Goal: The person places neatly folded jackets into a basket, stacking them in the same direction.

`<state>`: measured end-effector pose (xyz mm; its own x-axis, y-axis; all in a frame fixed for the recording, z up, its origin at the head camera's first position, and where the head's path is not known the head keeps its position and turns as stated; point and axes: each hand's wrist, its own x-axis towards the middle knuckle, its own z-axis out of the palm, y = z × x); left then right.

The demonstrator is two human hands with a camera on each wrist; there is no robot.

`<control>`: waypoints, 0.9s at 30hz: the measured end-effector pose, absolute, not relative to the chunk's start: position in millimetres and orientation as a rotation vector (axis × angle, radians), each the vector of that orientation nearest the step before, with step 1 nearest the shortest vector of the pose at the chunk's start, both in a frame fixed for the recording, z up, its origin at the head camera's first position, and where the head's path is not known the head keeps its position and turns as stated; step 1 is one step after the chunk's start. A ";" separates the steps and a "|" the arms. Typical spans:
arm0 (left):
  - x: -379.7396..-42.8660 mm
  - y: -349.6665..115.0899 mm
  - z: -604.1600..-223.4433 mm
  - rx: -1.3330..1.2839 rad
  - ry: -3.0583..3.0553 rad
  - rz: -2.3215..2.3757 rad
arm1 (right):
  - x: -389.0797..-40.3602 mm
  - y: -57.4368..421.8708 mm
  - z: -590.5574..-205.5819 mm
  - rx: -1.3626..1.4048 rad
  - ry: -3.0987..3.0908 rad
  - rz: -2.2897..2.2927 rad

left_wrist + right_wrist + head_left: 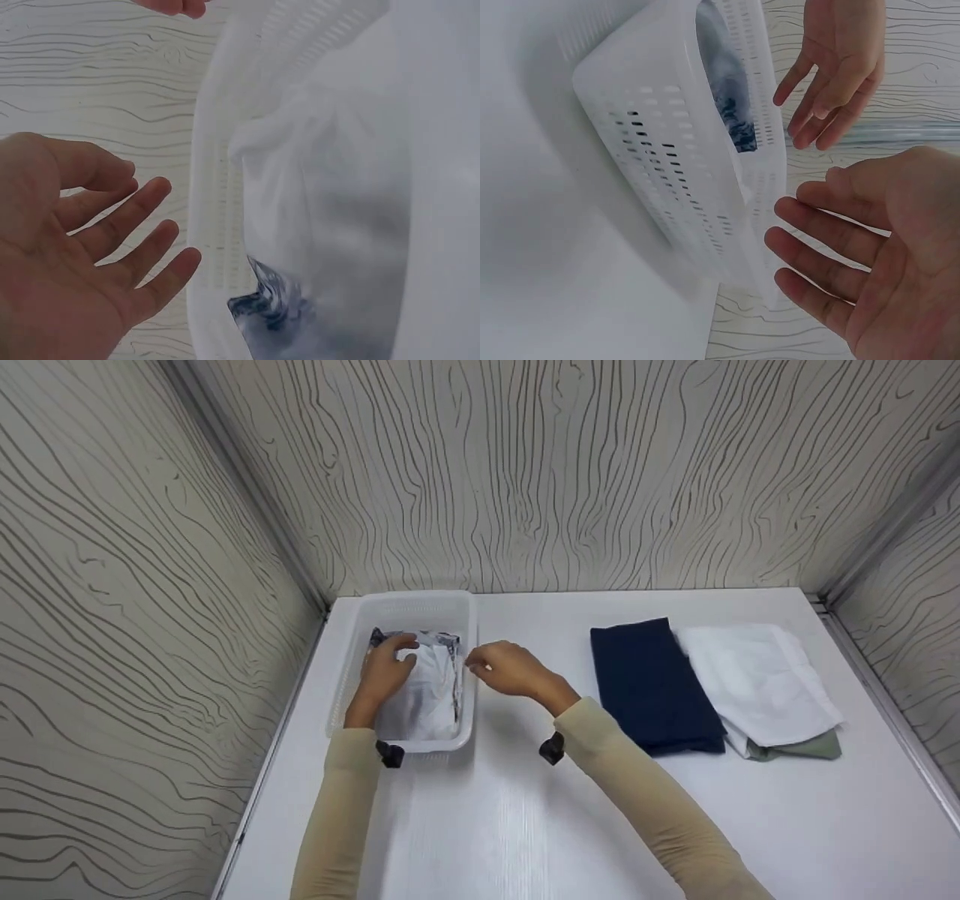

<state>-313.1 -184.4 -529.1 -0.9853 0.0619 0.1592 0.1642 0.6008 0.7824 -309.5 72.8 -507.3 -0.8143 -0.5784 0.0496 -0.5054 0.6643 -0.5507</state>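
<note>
A white plastic basket (474, 720) with slotted walls stands at the left of the table. Inside it lie a white folded cloth (431, 682) and, beneath, a dark-and-white patterned cloth (274, 300). Over the basket's left part hovers my left hand (386, 667), its fingers loosely bent and holding nothing. My right hand (510, 666) is just outside the basket's right rim, fingers relaxed and apart, with nothing in them. In the right wrist view both hands, the left one (844, 67) and the right one (870, 240), appear around the rim.
To the right lies a folded navy cloth (652, 690). Beside it a white folded cloth (757, 682) covers part of a grey-green cloth (814, 746). Wood-patterned walls (562, 472) close off the white table (480, 825) at the back and sides.
</note>
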 end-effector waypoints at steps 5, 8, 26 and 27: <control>-311.4 -158.9 -520.9 -0.243 -2.623 -1.476 | -308.2 105.2 -502.3 -0.832 2.775 -0.902; -308.8 -145.0 -517.5 -0.283 -2.586 -1.550 | -305.3 124.2 -501.0 -0.809 2.780 -0.939; -295.4 -53.4 -524.1 -0.430 -2.519 -1.761 | -278.7 219.0 -515.3 -0.620 2.822 -1.164; -293.9 -49.0 -525.4 -0.428 -2.517 -1.765 | -277.1 223.0 -516.8 -0.609 2.823 -1.177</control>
